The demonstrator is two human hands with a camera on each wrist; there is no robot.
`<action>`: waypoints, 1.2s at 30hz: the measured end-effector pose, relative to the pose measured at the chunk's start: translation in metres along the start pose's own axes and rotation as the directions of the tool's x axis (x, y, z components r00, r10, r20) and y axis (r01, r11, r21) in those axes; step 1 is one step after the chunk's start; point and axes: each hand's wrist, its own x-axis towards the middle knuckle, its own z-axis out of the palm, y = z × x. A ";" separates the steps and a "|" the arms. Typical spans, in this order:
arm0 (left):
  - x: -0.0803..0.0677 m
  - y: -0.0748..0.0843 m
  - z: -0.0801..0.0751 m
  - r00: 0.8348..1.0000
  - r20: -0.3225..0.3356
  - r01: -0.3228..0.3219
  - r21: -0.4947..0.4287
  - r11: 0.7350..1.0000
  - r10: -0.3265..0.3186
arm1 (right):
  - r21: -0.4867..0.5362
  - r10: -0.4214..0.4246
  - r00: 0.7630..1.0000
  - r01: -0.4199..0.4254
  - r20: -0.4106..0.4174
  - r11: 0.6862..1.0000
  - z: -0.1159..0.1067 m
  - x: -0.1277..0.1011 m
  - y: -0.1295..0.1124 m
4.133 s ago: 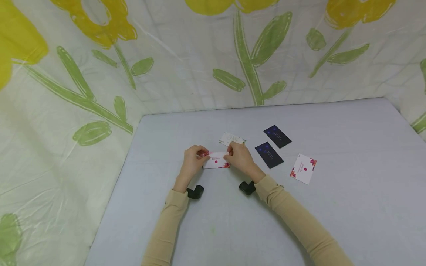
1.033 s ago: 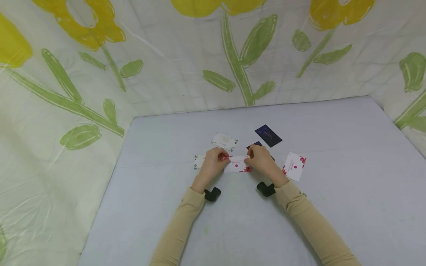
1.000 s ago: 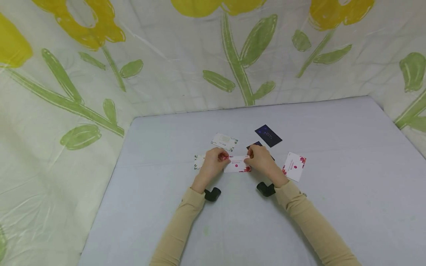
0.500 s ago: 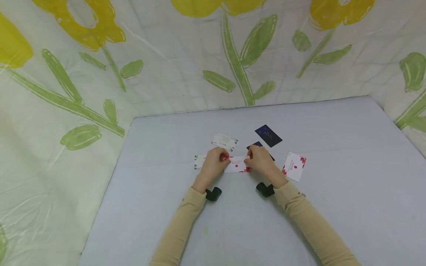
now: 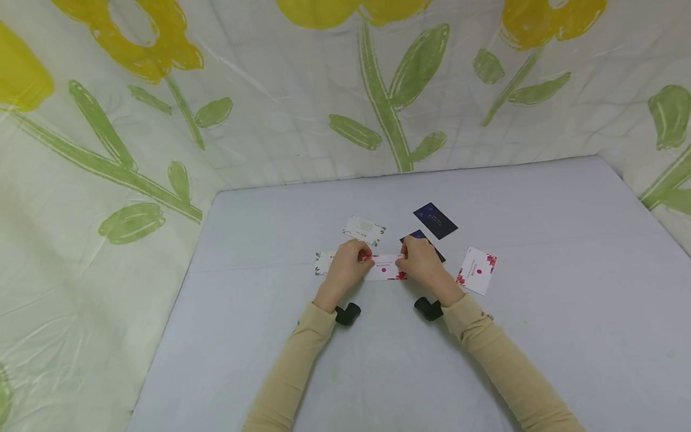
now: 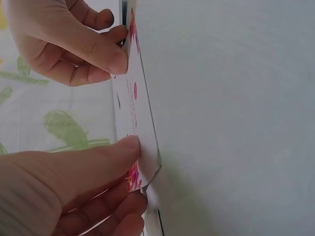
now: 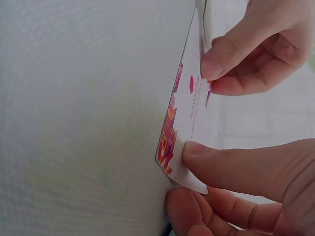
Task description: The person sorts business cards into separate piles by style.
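Head: L hand [image 5: 345, 265] + R hand [image 5: 425, 263] pinch opposite ends of a red-print card [image 5: 384, 269], low over the counter [image 5: 335, 384]. Vs. a few secs ago, both have shifted R w/ the card, baring part of a leafy card [image 5: 323, 263] by L hand; last sec. almost no motion. Prob. means card's being steadied, not carried. Far leafy card [image 5: 364, 229], dark cards [image 5: 435, 220] & a matching red-print card [image 5: 477, 270] lie around.

L wrist: shows what head hides: card tilted up; L grip closed on its end, thumb on face, fingers behind.

R wrist: R grip same, no gap; corner art clearest here. Bottom edge touching counter? Can't tell.
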 end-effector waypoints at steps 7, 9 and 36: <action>0.001 -0.001 0.000 1.000 -0.009 -0.015 0.019 1.000 0.015 | -0.014 0.008 1.000 -0.008 0.007 1.000 -0.001 -0.001 -0.003; 0.001 -0.001 0.000 1.000 -0.012 -0.024 0.020 0.999 0.025 | -0.019 0.011 1.000 -0.010 0.008 1.000 -0.002 -0.001 -0.004; 0.001 -0.005 -0.009 0.996 -0.058 -0.063 -0.039 0.997 0.061 | 0.073 -0.068 0.997 0.070 -0.020 0.995 -0.007 -0.001 -0.001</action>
